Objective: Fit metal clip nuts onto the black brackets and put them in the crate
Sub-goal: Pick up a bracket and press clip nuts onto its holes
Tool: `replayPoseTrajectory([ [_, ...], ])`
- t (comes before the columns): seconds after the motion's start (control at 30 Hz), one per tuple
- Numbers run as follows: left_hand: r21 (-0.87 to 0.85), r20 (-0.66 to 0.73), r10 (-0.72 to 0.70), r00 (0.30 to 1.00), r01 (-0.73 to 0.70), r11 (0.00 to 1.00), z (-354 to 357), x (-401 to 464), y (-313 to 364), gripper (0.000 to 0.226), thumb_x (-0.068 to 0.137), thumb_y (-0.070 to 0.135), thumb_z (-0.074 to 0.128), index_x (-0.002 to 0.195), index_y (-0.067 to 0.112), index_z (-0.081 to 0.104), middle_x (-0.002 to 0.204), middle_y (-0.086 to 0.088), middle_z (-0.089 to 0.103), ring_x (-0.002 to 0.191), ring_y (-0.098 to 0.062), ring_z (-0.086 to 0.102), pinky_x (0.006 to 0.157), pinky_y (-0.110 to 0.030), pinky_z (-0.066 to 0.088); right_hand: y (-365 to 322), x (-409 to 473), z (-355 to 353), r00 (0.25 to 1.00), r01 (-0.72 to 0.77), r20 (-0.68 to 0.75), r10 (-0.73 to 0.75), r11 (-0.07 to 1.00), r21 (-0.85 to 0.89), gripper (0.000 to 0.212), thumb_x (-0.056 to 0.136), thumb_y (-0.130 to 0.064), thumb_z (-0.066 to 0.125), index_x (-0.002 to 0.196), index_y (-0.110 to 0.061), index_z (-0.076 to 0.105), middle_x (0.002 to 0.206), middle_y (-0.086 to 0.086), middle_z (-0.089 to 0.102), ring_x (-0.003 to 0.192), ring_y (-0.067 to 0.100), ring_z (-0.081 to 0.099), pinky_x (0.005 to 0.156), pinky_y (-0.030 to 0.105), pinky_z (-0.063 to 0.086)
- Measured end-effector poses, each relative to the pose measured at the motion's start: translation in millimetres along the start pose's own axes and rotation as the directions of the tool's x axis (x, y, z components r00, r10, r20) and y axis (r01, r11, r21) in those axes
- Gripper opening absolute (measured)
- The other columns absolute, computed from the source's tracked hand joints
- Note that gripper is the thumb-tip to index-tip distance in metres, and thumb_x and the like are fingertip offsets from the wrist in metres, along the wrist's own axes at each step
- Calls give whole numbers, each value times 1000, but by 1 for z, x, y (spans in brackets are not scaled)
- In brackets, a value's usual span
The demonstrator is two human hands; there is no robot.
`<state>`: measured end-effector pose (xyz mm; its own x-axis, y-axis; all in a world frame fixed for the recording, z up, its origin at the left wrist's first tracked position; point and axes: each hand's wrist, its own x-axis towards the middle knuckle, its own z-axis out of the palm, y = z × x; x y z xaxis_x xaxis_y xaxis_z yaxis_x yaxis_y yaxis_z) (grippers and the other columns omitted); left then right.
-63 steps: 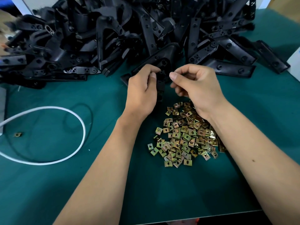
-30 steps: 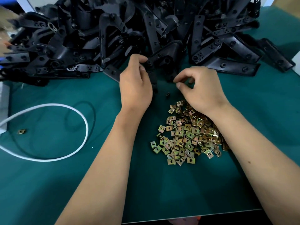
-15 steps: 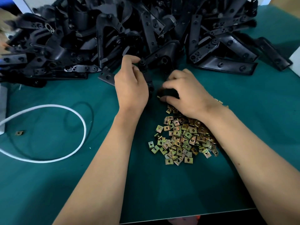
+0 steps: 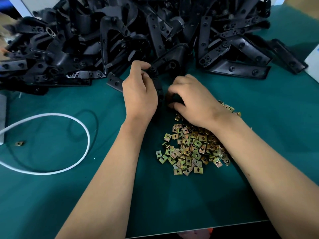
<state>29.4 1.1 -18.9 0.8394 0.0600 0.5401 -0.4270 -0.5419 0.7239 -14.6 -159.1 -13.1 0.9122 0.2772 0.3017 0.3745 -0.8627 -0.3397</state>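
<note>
My left hand (image 4: 139, 94) grips a black bracket (image 4: 158, 83) and holds it above the green mat, in front of a big heap of black brackets (image 4: 120, 40). My right hand (image 4: 193, 102) is right beside it, with thumb and fingers curled at the bracket's near end. They pinch a clip nut that is almost hidden in their shadow. Under my right wrist lies a pile of brass-coloured clip nuts (image 4: 191, 149). No crate is in view.
A white cable (image 4: 87, 135) loops over the mat on the left, with one stray clip nut (image 4: 19, 143) beside it. A grey box (image 4: 2, 114) sits at the left edge and a white box (image 4: 313, 57) at the right. The mat's front edge (image 4: 189, 228) is close.
My right hand left the bracket, dipped to the top of the clip nut pile, then came back up to the bracket's near end. My left hand kept its grip.
</note>
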Motion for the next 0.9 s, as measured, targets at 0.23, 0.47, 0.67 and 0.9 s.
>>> replayPoseTrajectory([
  [0.23, -40, 58, 109, 992, -106, 993, 2, -2, 4, 29, 94, -4, 41, 114, 4, 61, 78, -2, 59, 70, -12, 51, 65, -18, 37, 2, 1, -8, 910, -164, -239, 339, 824, 543, 21, 93, -6, 71, 108, -19, 79, 96, -9, 74, 89, 0, 66, 84, 14, 49],
  [0.47, -30, 137, 242, 960, -241, 970, 9, -6, 8, 26, 96, 1, 44, 115, 7, 60, 76, 3, 56, 67, -10, 50, 62, -24, 39, -3, -1, -8, 797, -115, -24, 604, 191, 975, 11, 88, 8, 73, 88, -3, 76, 80, 11, 75, 77, 22, 75, 74, 27, 60],
  [0.67, -38, 129, 239, 962, -236, 971, 10, -6, 7, 24, 98, 5, 43, 116, 9, 60, 78, 9, 56, 65, -4, 49, 62, -24, 37, -5, 0, -11, 791, -155, 20, 611, 169, 973, 10, 88, 6, 74, 87, -4, 76, 82, 13, 77, 72, 22, 74, 69, 26, 60],
  [0.9, -46, 151, 260, 954, -256, 966, 10, -7, 9, 23, 99, 5, 44, 117, 9, 60, 79, 7, 57, 68, -10, 52, 62, -32, 44, -5, 0, -9, 795, -205, 50, 605, 189, 960, 8, 86, 3, 78, 86, -5, 75, 77, 8, 75, 67, 18, 71, 64, 24, 57],
])
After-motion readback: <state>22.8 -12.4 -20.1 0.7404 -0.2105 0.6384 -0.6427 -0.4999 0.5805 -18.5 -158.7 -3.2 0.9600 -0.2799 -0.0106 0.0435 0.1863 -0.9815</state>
